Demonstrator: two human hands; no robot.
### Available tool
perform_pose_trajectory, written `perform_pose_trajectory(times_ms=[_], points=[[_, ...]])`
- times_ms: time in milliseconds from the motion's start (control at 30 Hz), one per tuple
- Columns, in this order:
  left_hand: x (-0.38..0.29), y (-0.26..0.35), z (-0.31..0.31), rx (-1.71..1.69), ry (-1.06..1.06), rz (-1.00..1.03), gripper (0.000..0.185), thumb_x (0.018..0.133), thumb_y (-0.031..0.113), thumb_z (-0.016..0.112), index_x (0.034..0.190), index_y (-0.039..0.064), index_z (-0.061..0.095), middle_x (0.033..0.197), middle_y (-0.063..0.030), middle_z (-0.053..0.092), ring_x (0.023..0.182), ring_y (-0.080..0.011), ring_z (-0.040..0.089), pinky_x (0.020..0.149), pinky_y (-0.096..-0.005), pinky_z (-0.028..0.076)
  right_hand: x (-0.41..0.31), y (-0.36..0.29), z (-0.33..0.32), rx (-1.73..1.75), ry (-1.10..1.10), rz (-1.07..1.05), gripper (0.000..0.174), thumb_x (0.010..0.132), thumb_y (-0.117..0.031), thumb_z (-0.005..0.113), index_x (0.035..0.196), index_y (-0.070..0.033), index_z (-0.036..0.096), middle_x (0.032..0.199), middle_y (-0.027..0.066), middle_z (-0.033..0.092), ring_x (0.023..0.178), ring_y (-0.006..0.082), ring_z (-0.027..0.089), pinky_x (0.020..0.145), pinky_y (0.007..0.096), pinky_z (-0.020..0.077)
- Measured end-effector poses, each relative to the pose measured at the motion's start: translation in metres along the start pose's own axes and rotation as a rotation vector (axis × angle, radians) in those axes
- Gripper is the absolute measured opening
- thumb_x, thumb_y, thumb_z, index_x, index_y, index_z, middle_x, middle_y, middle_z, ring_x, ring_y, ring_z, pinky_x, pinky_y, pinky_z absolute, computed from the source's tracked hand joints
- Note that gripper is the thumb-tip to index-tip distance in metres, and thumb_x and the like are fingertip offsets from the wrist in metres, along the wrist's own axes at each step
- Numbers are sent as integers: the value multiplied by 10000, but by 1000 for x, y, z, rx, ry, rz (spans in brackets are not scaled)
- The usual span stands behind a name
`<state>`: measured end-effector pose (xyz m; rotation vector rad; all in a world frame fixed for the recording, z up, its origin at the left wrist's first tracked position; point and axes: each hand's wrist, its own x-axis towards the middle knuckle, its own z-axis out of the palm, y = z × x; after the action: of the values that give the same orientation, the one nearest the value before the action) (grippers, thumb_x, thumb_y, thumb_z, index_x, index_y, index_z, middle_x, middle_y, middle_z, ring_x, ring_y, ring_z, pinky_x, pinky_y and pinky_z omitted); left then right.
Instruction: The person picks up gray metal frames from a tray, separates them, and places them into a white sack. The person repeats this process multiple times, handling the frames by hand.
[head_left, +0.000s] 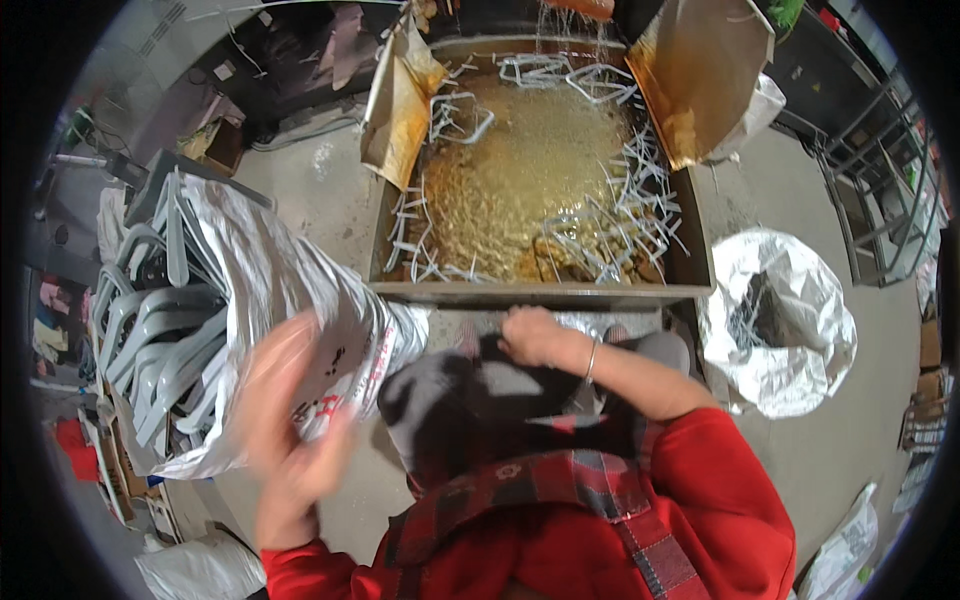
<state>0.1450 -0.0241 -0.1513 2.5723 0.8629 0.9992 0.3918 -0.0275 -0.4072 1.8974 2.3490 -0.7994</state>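
My left hand (292, 420), blurred by motion, is in front of a white woven sack (262, 247). Its thumb stands apart from the fingers, and I see nothing in it. Grey plastic hangers (165, 337) fill the mouth of the sack, which leans over on my left. My right hand (532, 336) is curled into a fist over my lap, just below the front rim of a metal water tank (540, 288). No object shows in the fist. Thin pale plastic pieces (637, 202) float on the tank's murky water (525, 165), mostly along its sides.
Two stained panels, one left (405, 97) and one right (697, 82), rise beside the tank. Water drips from an orange part (585, 7) at the back. An open white sack (787, 322) with grey scraps (750, 319) stands right. A metal frame (870, 187) stands farther right.
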Motion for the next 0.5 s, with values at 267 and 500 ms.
perform_pose_trajectory(times_ms=[267,500], points=[[47,-162,397,-606,-540,-822,319,749,171,672,992,-28,618,836,-77,653,796,-131,599,695,-259,478,-19,33,96,-485,104,-322,169,748,-198,550,623,-105,618,594,113,607,540,243,610,447,401,449],[33,-178,573,-198,-656,-1122,734,640,280,744,1163,-129,433,1044,-235,584,965,-325,564,860,-340,456,-30,37,15,246,109,-315,200,729,-255,597,777,-63,627,789,108,636,738,266,637,559,414,456]])
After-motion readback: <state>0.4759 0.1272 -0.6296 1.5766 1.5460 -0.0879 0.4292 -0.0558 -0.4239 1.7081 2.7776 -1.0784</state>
